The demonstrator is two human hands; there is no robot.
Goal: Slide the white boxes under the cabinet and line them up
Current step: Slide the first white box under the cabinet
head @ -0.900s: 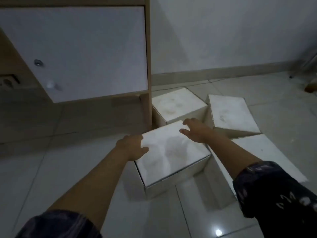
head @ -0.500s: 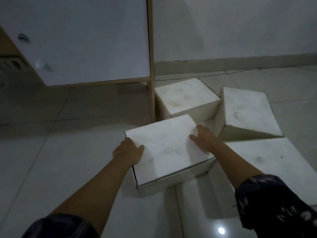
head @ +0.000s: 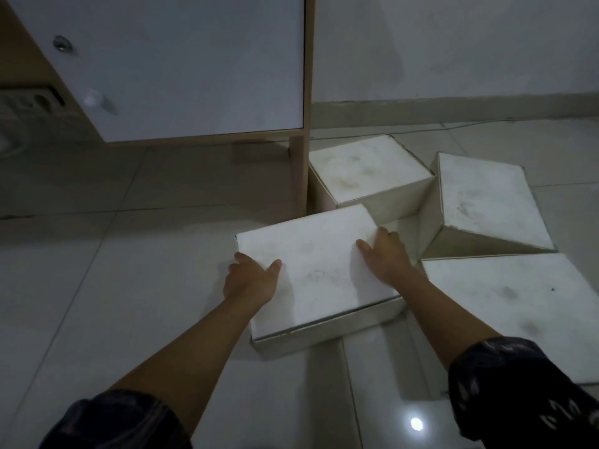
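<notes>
The left hand (head: 251, 283) and right hand (head: 385, 259), fingers curled over opposite edges, grip a white cardboard box (head: 319, 270) on the tiled floor (head: 129, 270).

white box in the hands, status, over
Holding white box by side edges: left grip, right grip. Box skewed on floor, not yet under cabinet. Ahead: cabinet leg, close to its far edge.

The flat white box (head: 311, 270) before me lies askew on the floor, scuffed on top. At its one o'clock a second box (head: 366, 170) touches the cabinet (head: 194, 59) leg. A third box (head: 486, 202) sits tilted at two o'clock, and a fourth box (head: 518, 306) lies at three o'clock.
</notes>
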